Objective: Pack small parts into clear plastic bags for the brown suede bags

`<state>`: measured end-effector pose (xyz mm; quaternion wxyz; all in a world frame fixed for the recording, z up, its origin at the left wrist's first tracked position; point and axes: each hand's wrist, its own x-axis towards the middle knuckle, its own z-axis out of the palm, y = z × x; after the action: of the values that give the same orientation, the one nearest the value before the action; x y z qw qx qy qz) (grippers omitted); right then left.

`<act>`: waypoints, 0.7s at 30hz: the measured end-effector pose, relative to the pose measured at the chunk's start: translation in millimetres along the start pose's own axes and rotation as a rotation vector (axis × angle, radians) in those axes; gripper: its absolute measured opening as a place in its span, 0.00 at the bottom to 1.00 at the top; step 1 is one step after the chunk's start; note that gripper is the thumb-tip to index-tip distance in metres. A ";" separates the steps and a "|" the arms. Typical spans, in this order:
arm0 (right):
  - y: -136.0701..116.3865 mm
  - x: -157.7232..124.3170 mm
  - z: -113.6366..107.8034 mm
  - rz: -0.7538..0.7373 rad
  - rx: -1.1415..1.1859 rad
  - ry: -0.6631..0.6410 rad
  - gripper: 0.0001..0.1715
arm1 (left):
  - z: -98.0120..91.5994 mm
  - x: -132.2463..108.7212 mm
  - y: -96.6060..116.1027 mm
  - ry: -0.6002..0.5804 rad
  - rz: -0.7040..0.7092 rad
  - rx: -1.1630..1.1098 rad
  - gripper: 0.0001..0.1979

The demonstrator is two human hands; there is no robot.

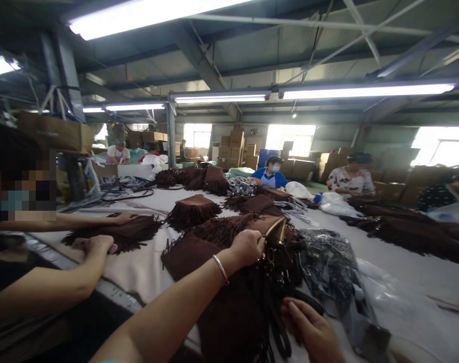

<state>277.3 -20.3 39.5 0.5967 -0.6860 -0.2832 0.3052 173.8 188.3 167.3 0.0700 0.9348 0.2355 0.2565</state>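
My left hand (249,247), with a silver bangle at the wrist, is closed on the edge of a dark brown fringed bag (237,227), beside its gold zipper (275,231). Metal clips (271,259) and dark straps hang just below and right of that hand. Lower right, my right hand (308,327) has its fingers pressed together around a dark strap (305,298). More brown material (229,322) lies under my left forearm.
At left, a person's hands (96,244) rest on another fringed brown piece (127,232). A small fringed bag (194,209) sits mid-table (142,272). Wrapped grey parts (327,257) and clear plastic (395,297) lie right. Several people work across the table.
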 end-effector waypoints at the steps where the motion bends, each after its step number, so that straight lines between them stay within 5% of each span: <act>1: -9.5 12.9 3.7 -0.065 0.001 0.028 0.28 | -1.5 -7.3 3.4 0.030 -0.025 -0.060 0.18; 5: -41.8 52.8 33.8 -0.301 -0.040 0.039 0.30 | 0.3 -30.1 12.1 0.074 -0.114 -0.294 0.17; 11: -53.3 80.4 85.2 -0.342 -0.209 -0.076 0.22 | -7.5 -22.4 6.2 0.018 -0.290 -0.668 0.15; 17: -69.9 73.5 68.1 -0.336 -0.263 -0.002 0.22 | -29.1 -15.8 -12.7 0.033 -0.394 -0.759 0.14; 21: -83.7 52.8 53.0 -0.279 -0.262 -0.017 0.46 | -27.3 -21.3 -16.5 0.018 -0.415 -0.787 0.14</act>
<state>269.8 64.3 112.9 0.5364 -0.7093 -0.4180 0.1855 137.0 193.0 177.0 0.4686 0.7676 0.3031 0.3151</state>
